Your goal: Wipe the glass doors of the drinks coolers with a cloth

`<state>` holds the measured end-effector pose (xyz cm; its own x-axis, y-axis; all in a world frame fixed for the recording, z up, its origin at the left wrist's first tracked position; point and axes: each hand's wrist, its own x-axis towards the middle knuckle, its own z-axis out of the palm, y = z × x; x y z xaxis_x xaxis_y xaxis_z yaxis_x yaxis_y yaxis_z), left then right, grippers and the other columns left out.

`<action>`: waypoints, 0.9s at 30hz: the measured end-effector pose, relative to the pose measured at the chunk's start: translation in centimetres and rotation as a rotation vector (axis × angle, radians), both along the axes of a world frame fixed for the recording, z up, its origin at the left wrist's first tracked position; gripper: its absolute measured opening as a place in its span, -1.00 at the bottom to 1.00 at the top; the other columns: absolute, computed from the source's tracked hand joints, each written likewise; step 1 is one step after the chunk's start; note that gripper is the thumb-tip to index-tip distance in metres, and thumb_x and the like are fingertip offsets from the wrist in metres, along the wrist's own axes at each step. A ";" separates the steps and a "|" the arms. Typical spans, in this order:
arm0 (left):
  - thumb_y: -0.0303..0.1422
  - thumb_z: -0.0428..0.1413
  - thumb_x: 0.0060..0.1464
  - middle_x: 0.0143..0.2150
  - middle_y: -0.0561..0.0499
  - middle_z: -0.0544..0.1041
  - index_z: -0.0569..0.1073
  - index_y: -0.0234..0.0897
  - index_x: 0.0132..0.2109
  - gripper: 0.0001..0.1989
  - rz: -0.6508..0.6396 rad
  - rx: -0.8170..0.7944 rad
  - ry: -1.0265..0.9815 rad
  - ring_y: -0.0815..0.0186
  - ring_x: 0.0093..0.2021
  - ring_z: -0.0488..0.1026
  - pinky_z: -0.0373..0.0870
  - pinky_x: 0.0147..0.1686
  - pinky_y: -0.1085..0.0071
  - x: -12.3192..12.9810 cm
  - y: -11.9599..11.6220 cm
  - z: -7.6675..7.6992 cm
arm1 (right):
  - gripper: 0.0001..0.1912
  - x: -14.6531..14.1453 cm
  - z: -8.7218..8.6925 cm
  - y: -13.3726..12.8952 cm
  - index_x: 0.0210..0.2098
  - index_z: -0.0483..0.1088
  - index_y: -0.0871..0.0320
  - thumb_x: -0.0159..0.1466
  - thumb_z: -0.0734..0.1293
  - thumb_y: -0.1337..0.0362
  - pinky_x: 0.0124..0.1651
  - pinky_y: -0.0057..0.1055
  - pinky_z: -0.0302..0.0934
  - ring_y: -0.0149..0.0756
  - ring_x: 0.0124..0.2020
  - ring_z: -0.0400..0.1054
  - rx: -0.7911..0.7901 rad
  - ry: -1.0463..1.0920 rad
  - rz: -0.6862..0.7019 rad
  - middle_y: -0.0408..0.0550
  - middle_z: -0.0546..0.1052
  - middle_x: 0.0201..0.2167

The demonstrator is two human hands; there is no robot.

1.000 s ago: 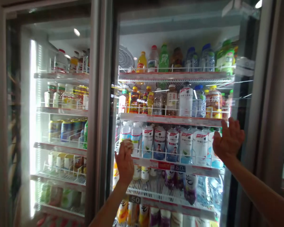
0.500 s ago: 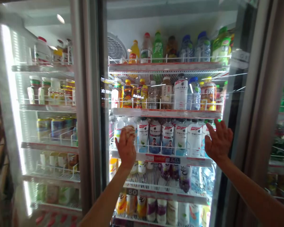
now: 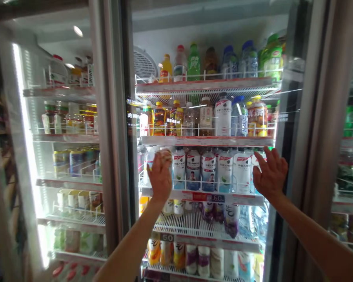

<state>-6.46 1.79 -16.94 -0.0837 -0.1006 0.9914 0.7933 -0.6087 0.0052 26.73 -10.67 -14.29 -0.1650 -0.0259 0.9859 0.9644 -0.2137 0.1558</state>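
Observation:
A crumpled, light-brown patterned cloth (image 3: 166, 155) is in my left hand (image 3: 159, 176), which holds it up against the glass door (image 3: 211, 23) of a drinks cooler. The fingers bend around the cloth and hide part of it. My right hand (image 3: 270, 172) is raised at the door's right side, fingers spread and nothing in it; it appears to rest on the glass. Behind the glass, between the two hands, stands a row of white-labelled bottles (image 3: 208, 168) on the middle shelf.
Metal door frames border the glass at left (image 3: 110, 117) and right (image 3: 322, 129). Other shelves hold bottles, such as a green bottle (image 3: 194, 60), and several cans (image 3: 76, 162) stand behind the left door. Ceiling lights reflect in the glass.
My left hand has shifted slightly right and up with the cloth. My right hand stays spread in nearly the same place. The view has turned a little.

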 end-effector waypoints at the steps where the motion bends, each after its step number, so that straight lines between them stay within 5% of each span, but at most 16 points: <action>1: -0.50 -0.08 0.13 0.24 -0.11 0.22 0.38 -0.16 0.01 -0.67 -0.022 0.045 0.149 0.23 0.28 0.06 -0.11 0.23 0.05 1.1 -0.7 -0.7 | -0.51 0.1 0.0 0.0 0.15 0.20 0.11 0.23 0.13 0.24 0.21 -0.01 -0.17 -0.05 0.27 -0.03 0.007 -0.017 0.014 0.07 0.17 0.23; 5: -0.50 -0.09 0.15 0.18 -0.05 0.31 0.38 -0.13 -0.01 -0.68 -0.048 0.119 0.458 0.27 0.28 0.06 -0.19 0.25 0.06 2.0 -1.8 -2.1 | -0.50 0.3 0.0 0.1 0.18 0.16 0.10 0.24 0.14 0.26 0.22 -0.01 -0.17 -0.05 0.27 -0.04 0.031 -0.056 0.044 0.08 0.16 0.24; 10: -0.46 -0.09 0.15 0.23 -0.26 0.20 0.36 -0.26 0.01 -0.69 0.066 -0.068 -0.122 0.19 0.26 0.09 -0.08 0.21 0.02 -3.1 1.0 0.1 | -0.50 0.2 -0.1 0.2 0.17 0.18 0.10 0.23 0.13 0.26 0.21 0.02 -0.17 -0.04 0.27 -0.03 0.020 -0.029 0.047 0.08 0.16 0.24; 12: -0.47 -0.08 0.14 0.25 -0.29 0.16 0.36 -0.30 0.02 -0.69 0.058 -0.064 -0.156 0.16 0.28 0.06 -0.05 0.20 0.02 -2.8 1.1 0.0 | -0.51 0.2 -0.1 0.2 0.17 0.19 0.11 0.23 0.13 0.26 0.21 0.01 -0.16 -0.03 0.27 -0.03 0.032 -0.037 0.046 0.09 0.17 0.23; 19: -0.49 -0.06 0.13 0.19 -0.03 0.31 0.40 -0.14 -0.04 -0.71 -0.124 0.172 0.515 0.27 0.29 0.02 -0.20 0.26 0.10 4.9 -2.7 -3.3 | -0.50 0.0 0.0 0.1 0.17 0.17 0.10 0.23 0.15 0.27 0.20 0.01 -0.14 -0.04 0.27 -0.03 0.045 -0.060 0.030 0.09 0.18 0.23; 27: -0.46 -0.10 0.16 0.29 -0.22 0.07 0.33 -0.26 0.06 -0.66 -0.065 -0.028 -0.102 0.22 0.29 0.01 -0.16 0.25 0.08 1.0 0.5 1.4 | -0.49 -0.1 -0.1 0.0 0.18 0.14 0.04 0.23 0.14 0.26 0.22 0.00 -0.15 -0.07 0.28 -0.05 0.010 0.000 -0.017 0.04 0.16 0.24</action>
<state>-5.48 2.29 -15.49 -0.1895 -0.0642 0.9798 0.7464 -0.6577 0.1013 26.66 -10.64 -14.36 -0.1656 -0.0334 0.9856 0.9607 -0.2312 0.1536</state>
